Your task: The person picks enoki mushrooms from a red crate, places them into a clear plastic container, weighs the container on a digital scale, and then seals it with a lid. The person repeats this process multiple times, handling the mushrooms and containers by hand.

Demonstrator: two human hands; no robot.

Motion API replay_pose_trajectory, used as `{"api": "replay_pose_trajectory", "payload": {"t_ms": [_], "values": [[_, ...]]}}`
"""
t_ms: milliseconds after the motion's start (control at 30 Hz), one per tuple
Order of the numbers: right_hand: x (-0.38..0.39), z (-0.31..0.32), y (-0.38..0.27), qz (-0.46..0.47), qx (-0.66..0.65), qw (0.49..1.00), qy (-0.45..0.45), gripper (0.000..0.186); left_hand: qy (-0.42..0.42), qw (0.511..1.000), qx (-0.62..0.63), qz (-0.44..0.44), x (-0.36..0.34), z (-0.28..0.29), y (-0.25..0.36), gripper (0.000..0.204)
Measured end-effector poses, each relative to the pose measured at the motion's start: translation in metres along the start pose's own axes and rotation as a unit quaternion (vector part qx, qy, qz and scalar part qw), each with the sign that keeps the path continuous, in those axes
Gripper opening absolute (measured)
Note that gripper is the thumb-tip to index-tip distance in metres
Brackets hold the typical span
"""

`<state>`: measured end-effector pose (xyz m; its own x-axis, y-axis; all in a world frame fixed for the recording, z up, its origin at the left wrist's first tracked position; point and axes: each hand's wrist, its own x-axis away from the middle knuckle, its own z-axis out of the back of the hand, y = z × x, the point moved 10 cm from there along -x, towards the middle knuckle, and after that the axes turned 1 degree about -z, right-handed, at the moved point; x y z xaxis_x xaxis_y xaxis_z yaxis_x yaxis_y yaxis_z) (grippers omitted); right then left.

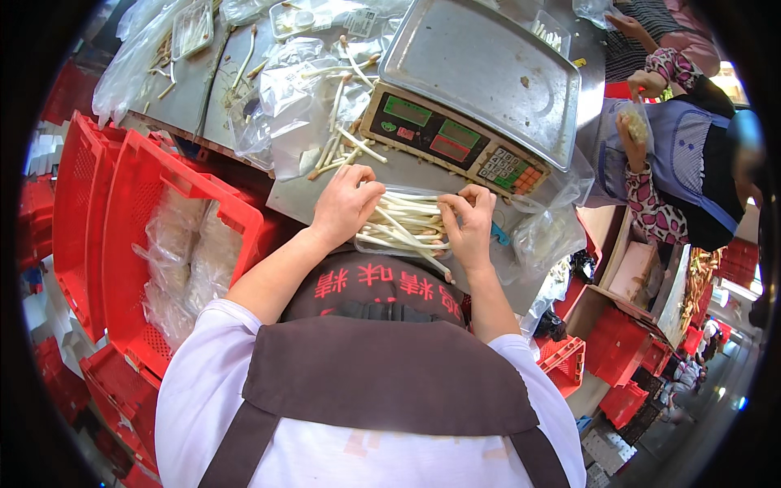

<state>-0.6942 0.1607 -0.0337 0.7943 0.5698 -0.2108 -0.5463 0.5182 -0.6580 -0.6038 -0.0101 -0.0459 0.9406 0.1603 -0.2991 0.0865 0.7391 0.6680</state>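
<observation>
A bundle of long, thin white stalks (404, 221), some with brownish ends like slender mushrooms, lies side by side in a shallow clear tray at the table's front edge. At the bundle's left end my left hand (348, 205) is closed, fingertips pinching the stalk ends. My right hand (467, 226) is curled around the right end, thumb and fingers pressed on the stalks. One stalk sticks out toward my apron, past the tray's near side. Just beyond my hands, a few loose stalks (346, 150) lie against the scale.
A digital scale (480, 81) with a metal pan stands ahead. Plastic bags (301, 106) and more stalks litter the table at left; another bag (551, 236) lies right. Red crates (122, 236) with bagged goods stand left. A co-worker (667, 154) holds a bag at right.
</observation>
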Motion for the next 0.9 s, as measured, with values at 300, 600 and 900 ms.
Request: {"api": "replay_pose_trajectory", "payload": {"t_ms": [300,600,900], "values": [[-0.003,0.004,-0.006,0.011,-0.155,0.988,0.018,0.012,0.002,0.998,-0.027,-0.049,-0.008,0.005,0.011,0.013],[0.017,0.004,-0.014,0.089,-0.02,0.996,-0.006,0.024,0.01,0.998,-0.051,-0.043,-0.001,0.0,0.015,0.018],[0.011,-0.004,-0.005,0.021,0.012,1.0,-0.003,0.011,0.017,0.998,-0.049,-0.035,0.0,0.0,0.018,0.021]]}}
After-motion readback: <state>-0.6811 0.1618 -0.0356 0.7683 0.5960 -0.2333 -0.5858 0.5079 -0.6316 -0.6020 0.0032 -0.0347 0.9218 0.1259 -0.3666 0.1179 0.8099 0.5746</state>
